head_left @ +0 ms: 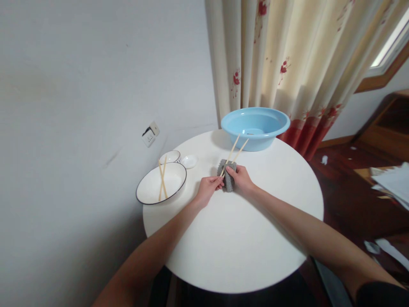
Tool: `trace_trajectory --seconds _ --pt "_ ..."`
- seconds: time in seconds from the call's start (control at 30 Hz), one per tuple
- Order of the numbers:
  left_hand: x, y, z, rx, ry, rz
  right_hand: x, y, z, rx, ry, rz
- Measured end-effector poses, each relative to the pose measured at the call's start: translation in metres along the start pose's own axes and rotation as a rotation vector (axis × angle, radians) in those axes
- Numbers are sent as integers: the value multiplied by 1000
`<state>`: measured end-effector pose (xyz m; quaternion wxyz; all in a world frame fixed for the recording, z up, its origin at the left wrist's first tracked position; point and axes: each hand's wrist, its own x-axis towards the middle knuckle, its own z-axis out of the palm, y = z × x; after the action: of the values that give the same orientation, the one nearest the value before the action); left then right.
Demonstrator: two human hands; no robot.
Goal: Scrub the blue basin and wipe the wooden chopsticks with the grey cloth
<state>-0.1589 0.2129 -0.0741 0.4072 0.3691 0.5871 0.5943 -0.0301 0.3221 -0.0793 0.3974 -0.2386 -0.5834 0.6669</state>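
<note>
Two light wooden chopsticks (234,148) slant up and away from me over the middle of the table, their far tips spread apart. My left hand (209,187) pinches them near the lower ends. Closed around a grey cloth (229,183), my right hand (240,177) presses it against the chopsticks with the thumb on top. The cloth wraps partly about the sticks and hides a stretch of them. To the left, another pair of chopsticks (162,181) lies crossed on a large white bowl (150,187) with a dark rim.
Behind the large bowl stand a smaller bowl (174,156) and a small white dish (189,161). A light blue basin (275,130) sits at the far edge of the round white table (243,251). The wall with a socket (148,137) borders the left, and a curtain (287,51) hangs behind.
</note>
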Motion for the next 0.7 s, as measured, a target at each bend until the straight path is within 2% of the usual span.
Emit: trace_trajectory --seconds 0.47,0.7 --pt "-3 7 3 103 -43 1 -4 -7 2 98 -4 93" --pt "-6 11 4 102 -48 8 4 -9 -7 51 81 58"
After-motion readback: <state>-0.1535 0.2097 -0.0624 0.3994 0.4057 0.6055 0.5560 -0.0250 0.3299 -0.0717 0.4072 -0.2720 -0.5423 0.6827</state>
